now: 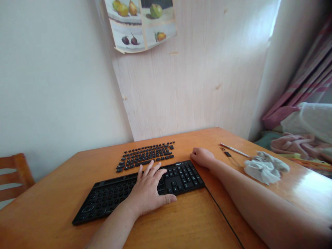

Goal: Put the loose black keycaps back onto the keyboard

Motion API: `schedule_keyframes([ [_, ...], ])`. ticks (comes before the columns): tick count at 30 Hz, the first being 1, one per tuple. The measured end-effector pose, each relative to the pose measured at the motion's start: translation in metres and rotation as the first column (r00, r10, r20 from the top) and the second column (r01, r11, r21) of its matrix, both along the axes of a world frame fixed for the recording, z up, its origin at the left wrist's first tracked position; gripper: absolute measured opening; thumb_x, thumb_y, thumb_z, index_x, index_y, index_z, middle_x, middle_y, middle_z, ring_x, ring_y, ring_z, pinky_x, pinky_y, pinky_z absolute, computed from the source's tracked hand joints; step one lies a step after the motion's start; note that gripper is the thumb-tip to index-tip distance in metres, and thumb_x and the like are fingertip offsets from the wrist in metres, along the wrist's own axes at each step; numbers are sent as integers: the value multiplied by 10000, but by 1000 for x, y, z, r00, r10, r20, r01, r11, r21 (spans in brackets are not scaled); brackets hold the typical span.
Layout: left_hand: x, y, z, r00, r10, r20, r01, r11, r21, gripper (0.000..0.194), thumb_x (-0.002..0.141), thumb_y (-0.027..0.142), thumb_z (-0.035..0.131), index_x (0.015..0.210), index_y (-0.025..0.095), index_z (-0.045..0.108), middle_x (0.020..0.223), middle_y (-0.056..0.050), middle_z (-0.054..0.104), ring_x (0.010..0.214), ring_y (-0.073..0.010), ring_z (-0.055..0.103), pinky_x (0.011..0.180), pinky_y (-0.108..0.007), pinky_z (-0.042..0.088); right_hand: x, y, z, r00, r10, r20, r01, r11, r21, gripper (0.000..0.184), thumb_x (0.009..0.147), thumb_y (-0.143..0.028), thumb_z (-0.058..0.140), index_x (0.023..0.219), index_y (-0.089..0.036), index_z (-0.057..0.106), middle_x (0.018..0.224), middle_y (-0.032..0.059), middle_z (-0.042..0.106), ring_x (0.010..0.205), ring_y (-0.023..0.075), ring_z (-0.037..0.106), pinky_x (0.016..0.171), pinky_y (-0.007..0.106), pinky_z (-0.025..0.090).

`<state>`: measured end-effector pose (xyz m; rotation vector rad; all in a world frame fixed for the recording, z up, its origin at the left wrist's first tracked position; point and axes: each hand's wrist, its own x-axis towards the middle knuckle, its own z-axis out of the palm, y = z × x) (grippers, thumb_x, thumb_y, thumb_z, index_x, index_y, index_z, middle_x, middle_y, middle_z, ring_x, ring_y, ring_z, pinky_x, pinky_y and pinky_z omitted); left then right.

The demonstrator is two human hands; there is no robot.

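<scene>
A black keyboard [192, 174] lies at a slant on the wooden table. Its left part shows bare key sockets without caps, while the right part, with the number pad, carries keys. My left hand [148, 190] is spread flat over the keyboard's middle, thumb stretched toward its near edge; it hides the part beneath. Beside the far right corner of the keyboard, my right hand [203, 157] rests with curled fingers. Whether anything is inside them cannot be seen. Behind the keyboard, loose black keycaps [146, 155] are laid out in rows like a keyboard layout.
On the right of the table [166, 224] lie a crumpled whitish cloth [266, 167], a thin white stick-like tool [234, 150] and a small black object [227, 154] with a wire loop. A cable [223, 214] runs toward me. A chair [20, 173] stands left.
</scene>
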<state>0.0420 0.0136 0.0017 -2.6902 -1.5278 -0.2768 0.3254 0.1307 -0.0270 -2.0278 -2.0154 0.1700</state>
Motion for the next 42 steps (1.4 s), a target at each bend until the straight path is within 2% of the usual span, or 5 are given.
schedule_keyframes([
  [7,1,-1,6,999,-31,17,31,1000,2,732,669,800,462,1201,303,548,1498,-57,301,1406,-353,43,1084,-623,-38,1,1,0,1000,5,7,-5,1000,-6,327,847,-405,420,900,-193,663,960,113,687,875,236,614,647,281,398],
  [19,3,-3,6,999,-32,6,32,999,15,732,678,802,446,1208,308,554,1494,-47,314,1406,-353,44,1091,-614,-38,0,1,-1,1000,-4,5,4,1000,-4,329,847,-412,425,894,-190,663,959,114,687,872,235,618,643,278,399],
  [27,10,0,2,1000,-14,-7,14,1000,-22,957,654,826,423,1443,315,246,1539,-64,193,1408,-356,7,1075,-633,-57,-1,0,0,1000,-10,7,10,1000,1,324,845,-413,418,885,-198,657,963,118,685,868,242,615,642,291,403],
  [32,12,2,-2,1000,-4,-22,3,998,-70,904,655,823,418,1397,313,349,1546,-56,165,1403,-362,-50,1067,-642,-54,-1,1,-1,1000,-11,10,11,1000,-2,325,842,-406,412,881,-195,656,953,113,686,861,239,614,633,285,394],
  [42,14,2,-3,1000,-4,-5,3,998,-66,929,632,843,421,1383,299,370,1548,-65,155,1399,-374,-57,1063,-642,-73,-1,2,-2,1000,-11,13,11,1000,-8,343,846,-421,407,901,-193,657,968,111,683,876,240,612,644,282,395],
])
